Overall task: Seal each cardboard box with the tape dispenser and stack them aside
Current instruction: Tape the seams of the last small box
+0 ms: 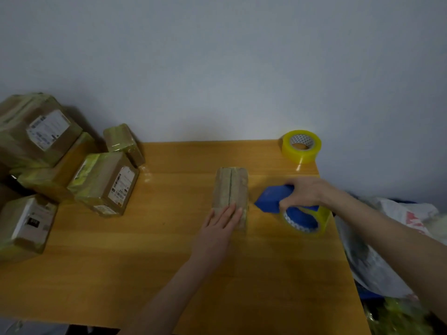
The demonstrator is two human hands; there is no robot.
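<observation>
A small brown cardboard box [231, 187] lies lengthwise in the middle of the wooden table [169, 238], its top seam running away from me. My left hand [222, 220] rests flat on the box's near end with straight fingers. To the right, my right hand [306, 193] grips the blue tape dispenser [273, 198], which carries a yellowish tape roll and sits on the table beside the box.
A pile of several taped boxes [104, 182] fills the table's left side, up to the wall. A spare yellow tape roll [301, 146] stands at the far right corner. White plastic bags [387, 238] lie beyond the table's right edge.
</observation>
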